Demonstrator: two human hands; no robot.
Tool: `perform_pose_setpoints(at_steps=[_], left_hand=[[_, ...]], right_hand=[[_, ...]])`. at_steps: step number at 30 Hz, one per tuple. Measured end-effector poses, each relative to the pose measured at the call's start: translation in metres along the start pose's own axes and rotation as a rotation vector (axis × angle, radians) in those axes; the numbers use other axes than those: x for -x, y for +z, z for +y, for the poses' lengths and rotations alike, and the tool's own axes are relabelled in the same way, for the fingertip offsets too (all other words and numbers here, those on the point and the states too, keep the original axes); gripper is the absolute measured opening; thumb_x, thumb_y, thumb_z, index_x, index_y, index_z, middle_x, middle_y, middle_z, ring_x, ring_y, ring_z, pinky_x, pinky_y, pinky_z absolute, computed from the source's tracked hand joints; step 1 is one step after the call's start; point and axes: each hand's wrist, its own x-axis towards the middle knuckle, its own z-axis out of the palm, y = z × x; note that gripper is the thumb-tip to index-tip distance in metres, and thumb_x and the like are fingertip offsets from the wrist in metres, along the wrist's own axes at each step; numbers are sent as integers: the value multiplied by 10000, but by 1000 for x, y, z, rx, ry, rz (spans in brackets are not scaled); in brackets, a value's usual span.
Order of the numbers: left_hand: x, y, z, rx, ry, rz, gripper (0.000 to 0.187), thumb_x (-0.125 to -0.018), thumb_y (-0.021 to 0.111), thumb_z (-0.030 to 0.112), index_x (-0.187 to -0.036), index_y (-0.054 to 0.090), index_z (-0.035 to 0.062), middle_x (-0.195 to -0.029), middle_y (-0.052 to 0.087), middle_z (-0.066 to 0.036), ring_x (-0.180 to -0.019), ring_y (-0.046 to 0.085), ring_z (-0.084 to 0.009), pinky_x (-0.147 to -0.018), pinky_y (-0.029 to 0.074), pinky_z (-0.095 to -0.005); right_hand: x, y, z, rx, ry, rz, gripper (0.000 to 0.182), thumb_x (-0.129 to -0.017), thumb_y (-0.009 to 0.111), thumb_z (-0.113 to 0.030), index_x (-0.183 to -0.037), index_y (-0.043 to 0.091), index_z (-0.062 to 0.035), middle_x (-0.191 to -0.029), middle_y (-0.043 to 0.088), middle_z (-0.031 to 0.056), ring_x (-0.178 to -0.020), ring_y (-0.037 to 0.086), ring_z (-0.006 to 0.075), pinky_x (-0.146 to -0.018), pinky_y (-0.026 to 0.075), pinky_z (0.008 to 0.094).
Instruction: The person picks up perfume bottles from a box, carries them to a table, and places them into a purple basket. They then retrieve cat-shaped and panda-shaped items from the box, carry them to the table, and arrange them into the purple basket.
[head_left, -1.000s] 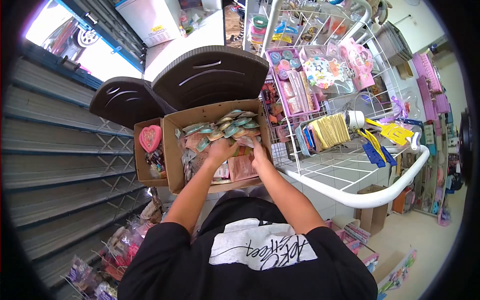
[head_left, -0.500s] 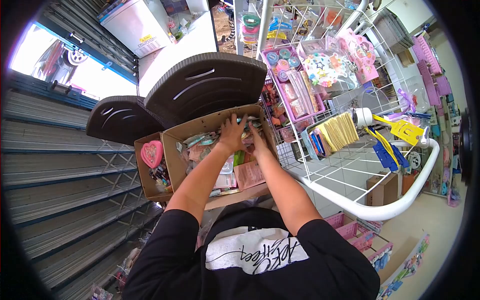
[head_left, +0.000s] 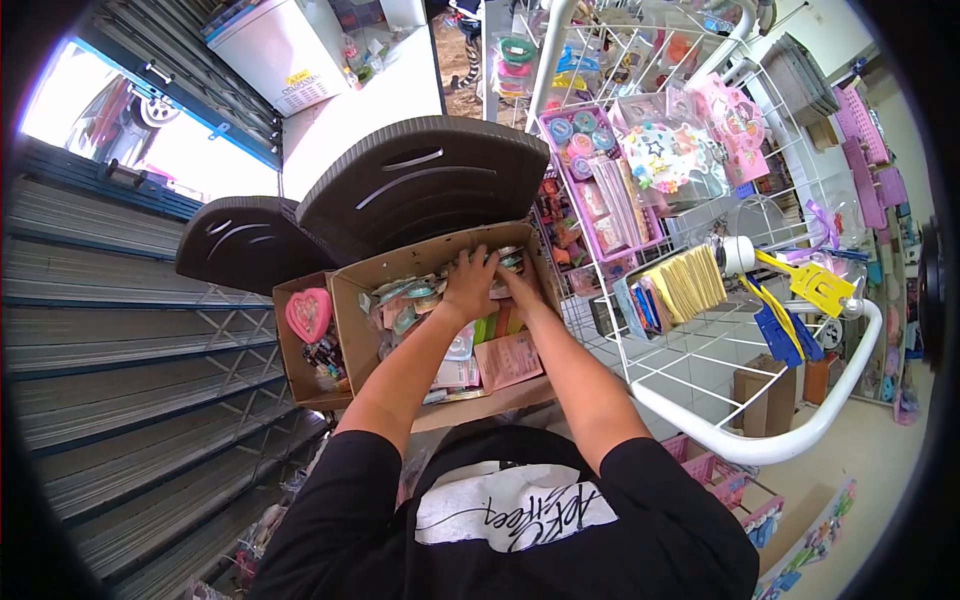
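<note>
Both my hands are inside a cardboard box [head_left: 350, 330] filled with small packaged goods. My left hand [head_left: 470, 287] rests with spread fingers on plastic-wrapped packets [head_left: 410, 290] near the far side. Close beside it, my right hand [head_left: 520, 290] reaches in with fingers stretched against the packets; its fingertips are partly hidden. Neither hand visibly grips anything. Nearer to me in the box lie a pink flat pack [head_left: 508, 360] and a green item [head_left: 485, 330].
A smaller box section with a pink heart-shaped case [head_left: 309, 315] adjoins on the left. Behind stand dark brown chair backs [head_left: 425, 185]. A white wire rack [head_left: 700, 425] with a purple basket [head_left: 600, 250] and yellow cards [head_left: 685, 288] is at right. A metal shutter [head_left: 130, 370] stands left.
My hands stay in the box and have shifted slightly over the packets, with my right hand lower among them. The whole view has moved a little.
</note>
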Motion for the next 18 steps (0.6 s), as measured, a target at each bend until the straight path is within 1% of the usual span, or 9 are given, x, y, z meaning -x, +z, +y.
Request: perform_pose_setpoints(at_steps=[2,4,5,6,8,10,12,16,18], left_hand=[[8,-2,1,24,-18,70,929,-565,849,248,-1374,420,89,-1397,382,-200,-1265,382,-469,-1014,409,-586],[24,-12,-2,68,-48,93,926,-560,849,246,-1368,425,87,-1385,390,-208,-1262,384,-463,-1026,402,-568],[37,-19,-4,112,-79,118,923,-555,848,245,-1363,431,84,-1373,398,-215,-1259,386,-456,-1038,396,-550],[50,-25,-8,112,-74,110,923,-555,848,245,-1363,431,84,-1373,398,-215,-1259,386,-456,-1038,396,-550],[86,-33,-18,115,-24,295,961,-541,851,243,-1388,418,104,-1383,389,-223,-1264,397,-452,-1055,370,-542],[112,-37,-26,101,-57,340,964,-543,849,237,-1396,420,107,-1375,395,-226,-1270,391,-448,-1065,344,-545],[133,-43,-27,85,-95,394,968,-544,847,231,-1405,422,110,-1368,400,-229,-1277,385,-445,-1076,317,-548],[162,-48,-27,-119,-297,189,1064,-531,858,276,-1464,374,107,-1411,393,-234,-1354,307,-458,-1074,254,-619],[166,-66,-19,-193,-380,-83,1121,-510,868,341,-1480,351,115,-1467,346,-247,-1384,263,-477,-1088,225,-632]], right_hand=[[9,6,-8,-11,-8,-17,866,-839,721,-260,-1516,183,-221,-1324,520,145,-1036,641,287,-737,596,430],[9,13,1,83,-137,3,753,-828,729,-209,-1431,283,-158,-1254,544,138,-1030,626,259,-777,581,377],[5,20,9,109,-265,-14,752,-749,781,-161,-1350,337,-75,-1218,530,170,-1082,576,261,-887,515,367],[6,25,20,105,-261,-6,752,-749,781,-161,-1350,337,-75,-1218,530,170,-1082,576,261,-887,515,367],[39,58,14,421,-396,20,687,-785,761,-125,-1329,341,-107,-1185,556,140,-1050,591,238,-889,503,336],[42,79,41,247,-402,-90,700,-772,784,-157,-1319,351,-95,-1159,570,143,-1066,577,229,-923,475,345],[61,102,46,307,-370,-104,711,-772,807,-196,-1310,358,-74,-1209,547,160,-1132,554,238,-960,457,353],[68,107,98,526,-382,-228,819,-801,788,-269,-1407,274,-72,-1356,455,231,-1243,484,295,-1002,431,379],[74,102,111,655,-368,-284,866,-811,777,-304,-1445,233,-76,-1401,420,254,-1284,456,323,-1016,422,390]])
